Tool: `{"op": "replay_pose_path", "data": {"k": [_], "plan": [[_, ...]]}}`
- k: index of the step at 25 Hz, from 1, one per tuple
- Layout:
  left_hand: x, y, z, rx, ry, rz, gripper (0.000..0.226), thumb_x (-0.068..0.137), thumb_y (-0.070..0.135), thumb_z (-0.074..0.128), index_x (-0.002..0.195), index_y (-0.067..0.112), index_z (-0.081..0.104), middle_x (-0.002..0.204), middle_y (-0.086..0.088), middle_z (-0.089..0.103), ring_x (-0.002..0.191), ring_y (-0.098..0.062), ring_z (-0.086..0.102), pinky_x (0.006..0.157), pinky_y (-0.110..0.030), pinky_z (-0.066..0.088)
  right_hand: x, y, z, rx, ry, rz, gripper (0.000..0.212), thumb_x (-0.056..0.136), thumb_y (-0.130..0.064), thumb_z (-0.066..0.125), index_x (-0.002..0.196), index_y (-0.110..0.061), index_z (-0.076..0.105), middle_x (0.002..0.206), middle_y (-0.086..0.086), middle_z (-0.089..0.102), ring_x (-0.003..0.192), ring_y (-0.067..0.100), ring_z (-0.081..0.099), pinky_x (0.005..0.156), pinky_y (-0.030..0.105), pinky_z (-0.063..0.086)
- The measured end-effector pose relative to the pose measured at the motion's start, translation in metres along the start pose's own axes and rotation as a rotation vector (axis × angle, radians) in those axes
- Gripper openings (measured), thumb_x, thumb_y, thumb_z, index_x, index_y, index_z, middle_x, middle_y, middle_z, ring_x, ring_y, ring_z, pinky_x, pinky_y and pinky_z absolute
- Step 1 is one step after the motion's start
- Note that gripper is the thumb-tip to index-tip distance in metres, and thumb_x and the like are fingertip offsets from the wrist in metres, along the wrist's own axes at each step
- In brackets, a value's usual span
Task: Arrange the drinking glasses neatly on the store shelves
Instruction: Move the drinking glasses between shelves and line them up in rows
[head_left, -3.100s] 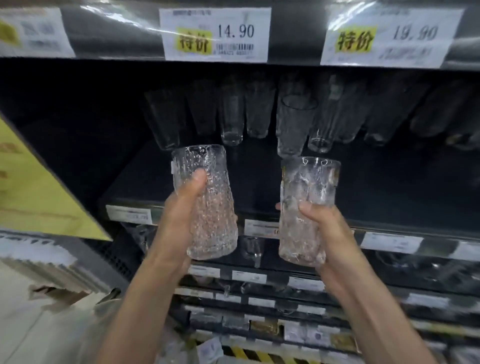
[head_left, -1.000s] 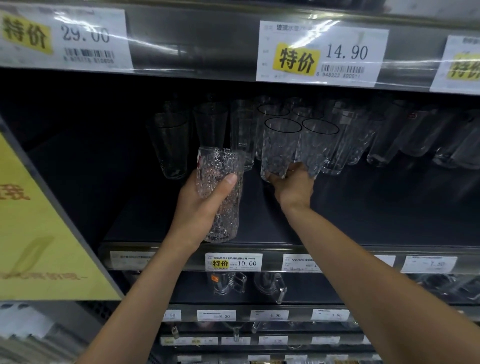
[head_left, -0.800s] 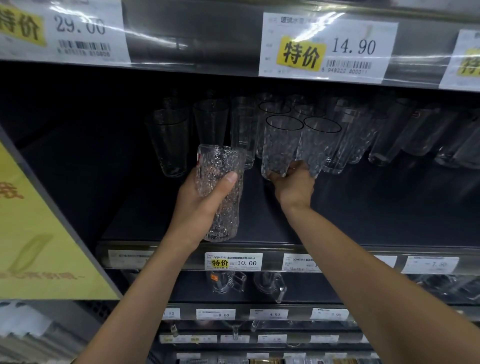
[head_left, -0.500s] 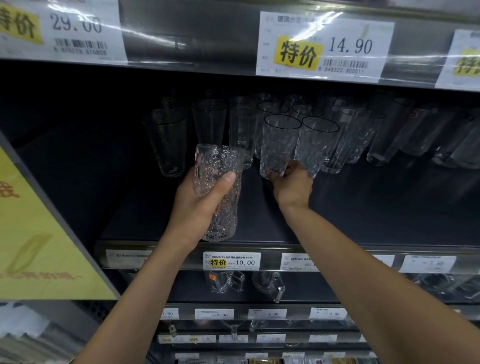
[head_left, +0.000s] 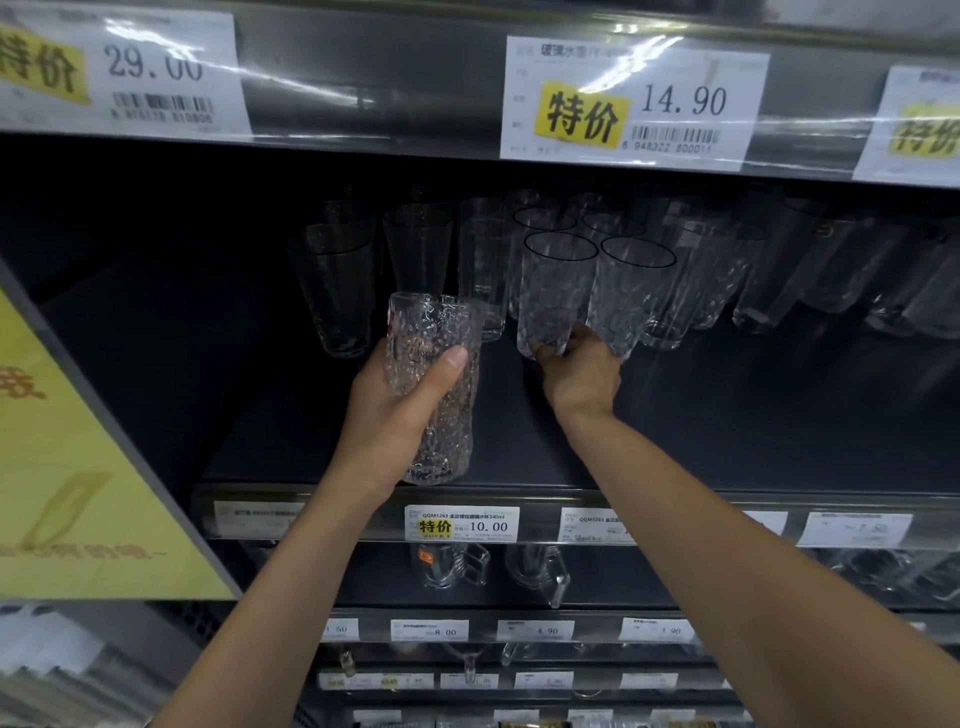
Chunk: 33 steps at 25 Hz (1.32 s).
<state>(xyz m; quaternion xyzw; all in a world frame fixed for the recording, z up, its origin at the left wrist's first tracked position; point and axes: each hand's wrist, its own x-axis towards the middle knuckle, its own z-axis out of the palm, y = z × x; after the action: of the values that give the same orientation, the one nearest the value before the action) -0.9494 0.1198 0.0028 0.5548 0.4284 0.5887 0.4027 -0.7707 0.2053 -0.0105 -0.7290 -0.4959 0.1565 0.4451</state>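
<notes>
My left hand (head_left: 395, 410) grips a tall textured clear glass (head_left: 436, 395), holding it upright just above the front of the dark shelf (head_left: 727, 431). My right hand (head_left: 582, 374) reaches further back and holds the base of a second textured glass (head_left: 556, 291) with a dark rim, which stands beside a matching glass (head_left: 631, 296). Several more clear glasses (head_left: 337, 286) stand in rows at the back of the same shelf.
The shelf above carries price tags (head_left: 631, 104) on its front rail and hangs low over the glasses. A yellow sign (head_left: 67, 467) slants at the left. Lower shelves hold glass mugs (head_left: 457, 566) and more price labels (head_left: 462, 522).
Three seconds ago both hands held textured glasses in front of the shelf. Since then my right hand has carried its glass back beside the matching one; in the last second it barely moves.
</notes>
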Motion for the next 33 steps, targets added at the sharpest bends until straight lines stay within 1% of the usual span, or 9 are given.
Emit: {"op": "replay_pose_path", "data": {"k": [5, 10, 12, 17, 22, 25, 27, 30, 33], "plan": [[-0.001, 0.001, 0.0, 0.017, -0.005, 0.002, 0.055, 0.074, 0.059, 0.066, 0.12, 0.029, 0.064, 0.112, 0.013, 0.073, 0.107, -0.005, 0.068, 0.097, -0.032, 0.052, 0.0, -0.003, -0.011, -0.031, -0.054, 0.064, 0.041, 0.088, -0.035, 0.07, 0.119, -0.009, 0.061, 0.112, 0.008, 0.068, 0.106, 0.028, 0.064, 0.079, 0.026, 0.044], [-0.005, 0.005, 0.005, 0.074, -0.022, 0.028, 0.038, 0.084, 0.048, 0.072, 0.116, 0.028, 0.063, 0.102, 0.021, 0.073, 0.099, 0.003, 0.068, 0.081, -0.011, 0.05, -0.009, 0.008, -0.05, 0.04, -0.255, 0.116, 0.018, 0.086, -0.025, 0.069, 0.073, -0.012, 0.069, 0.076, 0.009, 0.073, 0.078, 0.024, 0.072, 0.08, 0.034, 0.06], [-0.009, 0.011, 0.01, 0.079, -0.036, 0.043, 0.036, 0.082, 0.043, 0.067, 0.114, 0.026, 0.062, 0.096, 0.024, 0.073, 0.093, 0.007, 0.067, 0.075, -0.006, 0.049, -0.018, 0.022, -0.077, -0.023, -0.328, 0.032, 0.02, 0.087, -0.029, 0.069, 0.071, -0.017, 0.069, 0.068, 0.003, 0.072, 0.075, 0.018, 0.071, 0.081, 0.03, 0.057], [-0.023, 0.023, 0.043, 0.005, -0.025, 0.057, 0.063, 0.075, 0.057, 0.066, 0.123, 0.017, 0.062, 0.101, 0.012, 0.073, 0.098, -0.005, 0.069, 0.08, -0.018, 0.055, -0.025, 0.08, -0.164, -0.434, -0.357, -0.279, 0.043, 0.09, -0.06, 0.053, 0.105, -0.025, 0.074, 0.101, -0.003, 0.068, 0.105, 0.021, 0.06, 0.091, 0.034, 0.047], [-0.042, 0.031, 0.118, -0.015, -0.017, 0.009, 0.044, 0.075, 0.061, 0.068, 0.11, 0.034, 0.065, 0.101, 0.013, 0.074, 0.1, -0.01, 0.07, 0.087, -0.032, 0.054, -0.011, 0.146, -0.252, -0.84, -0.513, -0.432, 0.08, 0.085, -0.075, 0.006, 0.151, -0.038, 0.032, 0.156, -0.009, 0.032, 0.14, 0.02, 0.027, 0.109, 0.042, 0.026], [-0.049, 0.039, 0.177, -0.003, 0.003, -0.002, 0.035, 0.082, 0.059, 0.063, 0.111, 0.039, 0.061, 0.103, 0.017, 0.072, 0.099, 0.004, 0.067, 0.085, -0.019, 0.051, 0.008, 0.176, -0.289, -0.886, -0.56, -0.477, 0.086, 0.08, -0.08, 0.003, 0.155, -0.04, 0.019, 0.162, -0.008, 0.02, 0.146, 0.018, 0.019, 0.113, 0.04, 0.02], [-0.051, 0.042, 0.216, 0.025, 0.016, 0.001, 0.048, 0.08, 0.061, 0.052, 0.12, 0.037, 0.056, 0.111, 0.021, 0.065, 0.105, 0.008, 0.062, 0.092, -0.015, 0.046, 0.022, 0.19, -0.309, -0.926, -0.59, -0.527, 0.089, 0.078, -0.083, 0.003, 0.156, -0.04, 0.014, 0.164, -0.007, 0.016, 0.148, 0.018, 0.015, 0.116, 0.04, 0.019], [-0.051, 0.042, 0.275, 0.058, 0.048, -0.022, 0.081, 0.077, 0.072, 0.045, 0.144, 0.026, 0.043, 0.13, 0.017, 0.055, 0.128, -0.006, 0.049, 0.113, -0.032, 0.036, 0.047, 0.211, -0.337, -0.952, -0.619, -0.578, 0.087, 0.08, -0.083, 0.008, 0.156, -0.04, 0.01, 0.164, -0.007, 0.016, 0.15, 0.017, 0.013, 0.117, 0.04, 0.018], [-0.052, 0.036, 0.322, 0.06, 0.06, -0.094, 0.092, 0.076, 0.073, 0.048, 0.15, 0.023, 0.032, 0.142, 0.012, 0.047, 0.133, -0.007, 0.044, 0.117, -0.037, 0.033, 0.068, 0.231, -0.359, -0.956, -0.627, -0.625, 0.089, 0.079, -0.084, 0.008, 0.156, -0.038, 0.013, 0.163, -0.007, 0.019, 0.149, 0.018, 0.017, 0.117, 0.041, 0.02]]}}
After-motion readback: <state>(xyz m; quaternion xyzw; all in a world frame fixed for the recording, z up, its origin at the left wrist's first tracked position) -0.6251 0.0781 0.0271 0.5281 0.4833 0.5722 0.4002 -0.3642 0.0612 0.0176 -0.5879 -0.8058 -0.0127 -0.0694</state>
